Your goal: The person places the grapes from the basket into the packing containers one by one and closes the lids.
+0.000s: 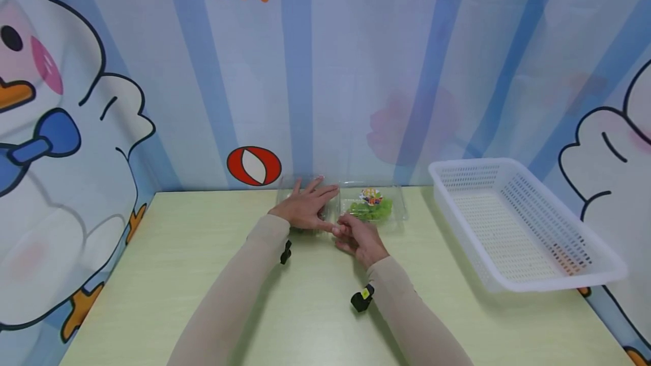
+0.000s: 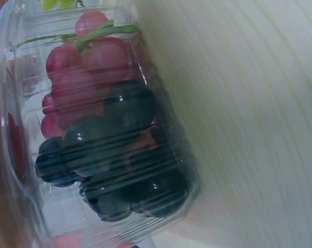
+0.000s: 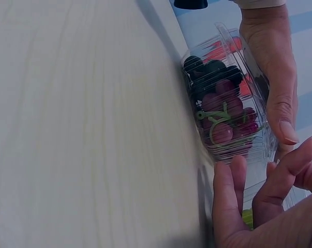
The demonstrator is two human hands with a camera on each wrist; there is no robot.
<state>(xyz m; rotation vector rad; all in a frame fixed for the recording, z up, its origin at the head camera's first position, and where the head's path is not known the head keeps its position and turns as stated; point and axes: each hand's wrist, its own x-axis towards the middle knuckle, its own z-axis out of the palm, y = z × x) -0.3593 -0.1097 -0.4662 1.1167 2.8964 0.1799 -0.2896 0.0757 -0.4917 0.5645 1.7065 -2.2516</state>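
Observation:
My left hand (image 1: 305, 208) lies with fingers spread over the top of a clear plastic box (image 2: 151, 227). Through its ribbed wall show red grapes (image 2: 73, 88) on a green stem and dark grapes (image 2: 94, 144). My right hand (image 1: 360, 237) is at the near end of the gap between this box and a second one, fingers loosely bent, its tips close to my left thumb. In the right wrist view nothing is seen between those fingers; whether they touch the box I cannot tell. The second clear box (image 1: 400, 208) holds green grapes (image 1: 373, 212) under a colourful sticker (image 1: 371, 196).
A white perforated plastic basket (image 1: 483, 253) stands on the right side of the pale wooden table (image 1: 213, 242). Behind the table's back edge hangs a blue striped cloth (image 1: 335, 72) with cartoon ducks. Both boxes stand near that edge.

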